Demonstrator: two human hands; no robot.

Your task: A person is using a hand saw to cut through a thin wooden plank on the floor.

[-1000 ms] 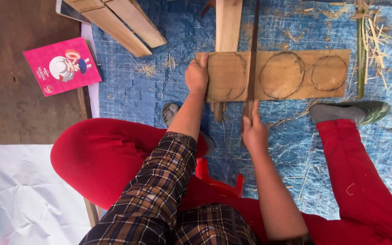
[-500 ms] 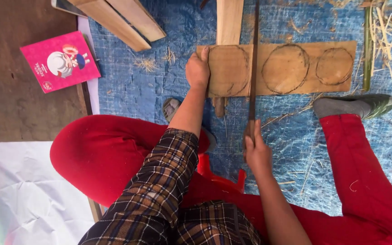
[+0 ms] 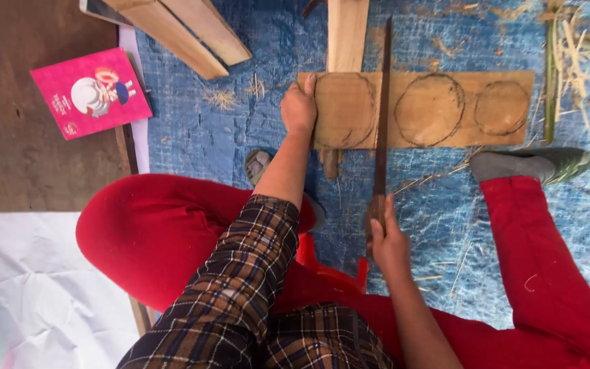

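Booklet: a pink square booklet with a cartoon figure [image 3: 91, 92] lies far left on the brown floor, well apart from the work.
Planks: pale wooden planks [image 3: 186, 34] lie slanted at the top, on the blue woven tarp [image 3: 192, 130].
Left hand: the left hand [image 3: 299, 106] is clamped over the left end of the flat wooden board with three drawn circles [image 3: 431, 109], pressing it down.
Board: it lies crosswise on the tarp, over an upright pale wooden slat [image 3: 347, 31].
Saw: a long thin dark saw blade [image 3: 382, 116] crosses the board between the first and second circles.
Right hand: the right hand [image 3: 387, 239] is closed round the saw's handle, nearer the body.
Foot: a grey-green shoe [image 3: 534, 164] rests just below the board's right end.
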